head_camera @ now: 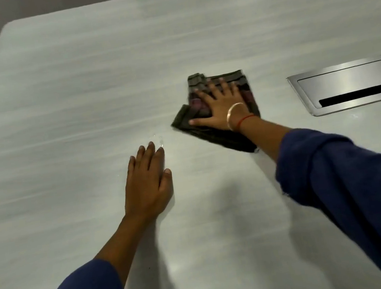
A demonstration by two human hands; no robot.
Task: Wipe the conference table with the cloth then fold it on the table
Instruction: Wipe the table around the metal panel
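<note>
Right hand (219, 106) spread flat, palm pressing dark cloth (206, 107) onto conference table (77, 87), just left of metal cable hatch (348, 84). Left hand (147, 187) open, flat on bare tabletop, apart from cloth.

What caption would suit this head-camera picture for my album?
Right hand pressed flat on a dark cloth on the grey table, left hand resting flat beside it.

No text, label or number can be read (anywhere in view).
</note>
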